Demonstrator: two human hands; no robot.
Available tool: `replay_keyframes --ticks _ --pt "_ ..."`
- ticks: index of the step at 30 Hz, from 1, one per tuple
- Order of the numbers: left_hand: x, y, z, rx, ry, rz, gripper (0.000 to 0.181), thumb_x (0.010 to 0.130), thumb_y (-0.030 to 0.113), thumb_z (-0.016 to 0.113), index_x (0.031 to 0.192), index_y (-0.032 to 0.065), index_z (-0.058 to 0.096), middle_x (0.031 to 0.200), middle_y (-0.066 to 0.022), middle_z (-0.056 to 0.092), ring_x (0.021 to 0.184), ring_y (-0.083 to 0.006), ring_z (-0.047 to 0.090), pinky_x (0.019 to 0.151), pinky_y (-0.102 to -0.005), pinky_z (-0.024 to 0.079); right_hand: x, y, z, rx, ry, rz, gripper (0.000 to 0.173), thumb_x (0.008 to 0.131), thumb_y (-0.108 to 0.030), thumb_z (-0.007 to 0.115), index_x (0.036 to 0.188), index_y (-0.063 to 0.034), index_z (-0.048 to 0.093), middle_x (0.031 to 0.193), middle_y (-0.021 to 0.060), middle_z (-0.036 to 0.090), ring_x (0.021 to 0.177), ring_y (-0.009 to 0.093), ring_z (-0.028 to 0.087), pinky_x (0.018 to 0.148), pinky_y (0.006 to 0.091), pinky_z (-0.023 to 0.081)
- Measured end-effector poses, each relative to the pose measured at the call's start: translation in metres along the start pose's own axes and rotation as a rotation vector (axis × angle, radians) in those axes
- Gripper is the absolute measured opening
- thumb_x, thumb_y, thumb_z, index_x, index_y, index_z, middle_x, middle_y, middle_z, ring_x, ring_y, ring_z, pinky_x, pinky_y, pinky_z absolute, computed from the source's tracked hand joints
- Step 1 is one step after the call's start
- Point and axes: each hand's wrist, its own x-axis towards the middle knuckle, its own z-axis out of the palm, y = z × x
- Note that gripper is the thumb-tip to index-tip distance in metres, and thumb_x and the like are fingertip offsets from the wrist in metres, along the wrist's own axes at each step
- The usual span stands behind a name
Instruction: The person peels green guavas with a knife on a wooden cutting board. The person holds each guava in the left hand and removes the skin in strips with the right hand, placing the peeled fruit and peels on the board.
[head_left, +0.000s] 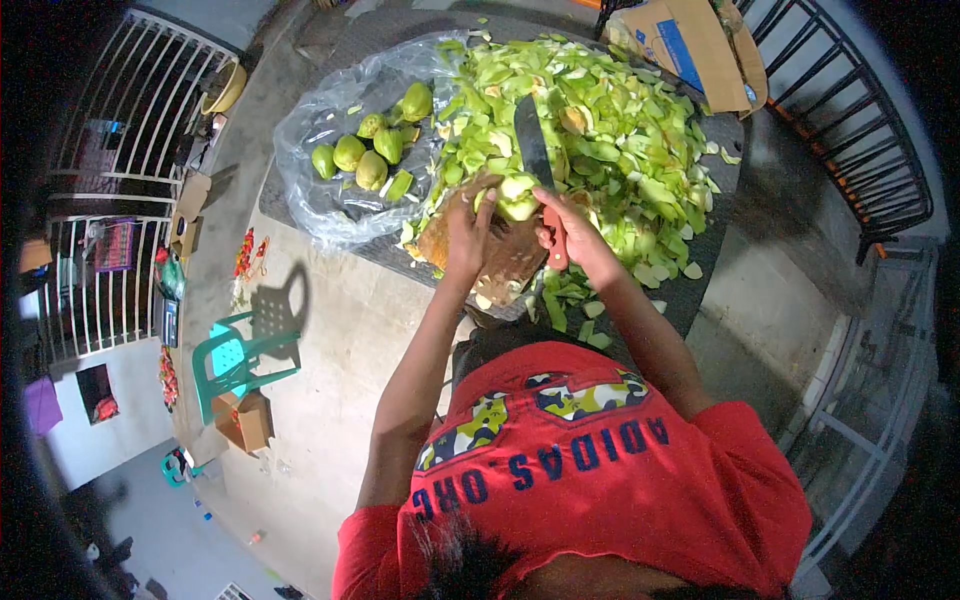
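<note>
My left hand (468, 229) grips a partly pared green fruit (517, 196), with its pale flesh showing on top. In my right hand (576, 229) is a large knife (532, 139), held by its orange-red handle. Its broad dark blade points away from me, beyond the fruit. The right thumb reaches to the fruit's right side. Both hands are above a brown, worn block (517, 259), perhaps wood. A large heap of green peelings (637, 165) spreads behind it and to the right.
Several whole green fruits (371, 171) lie on a clear plastic sheet or bag (300, 199) to the left. A cardboard box (690, 52) and a black metal rack (847, 127) stand at the far right. A turquoise plastic chair (225, 356) and an open carton (244, 420) are at left.
</note>
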Motion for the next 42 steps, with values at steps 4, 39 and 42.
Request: replay_keyframes --ticks 4,39,42 --pt "0.006 0.013 0.001 -0.249 -0.047 -0.304 0.037 0.092 0.024 0.056 0.121 0.0013 0.052 0.100 -0.0180 0.063 0.096 -0.0249 0.059 0.087 -0.0357 0.044 0.000 -0.005 -0.020 0.047 -0.145 -0.028 0.036 0.080 -0.032 0.071 0.099 -0.0087 0.051 0.064 -0.0018 0.045 0.044 0.009 0.043 0.041 0.0227 0.032" --pt "-0.018 0.042 -0.015 -0.753 -0.185 -0.601 0.071 0.071 0.014 0.079 0.131 0.0073 0.041 0.112 -0.0057 0.056 0.096 -0.0170 0.057 0.071 -0.0277 0.051 -0.080 -0.073 0.031 -1.570 0.046 -0.881 0.021 0.077 -0.018 0.068 0.082 -0.0078 0.049 0.062 0.0080 0.056 0.058 0.030 0.060 0.051 0.0394 0.045" --pt "-0.021 0.041 -0.015 -0.887 -0.166 -0.458 0.073 0.067 0.012 0.080 0.130 0.0086 0.044 0.115 -0.0056 0.055 0.100 -0.0194 0.056 0.078 -0.0294 0.050 -0.085 -0.073 0.036 -1.673 -0.054 -0.914 0.021 0.076 -0.016 0.068 0.081 -0.0098 0.049 0.061 0.0073 0.056 0.058 0.030 0.060 0.051 0.0404 0.045"
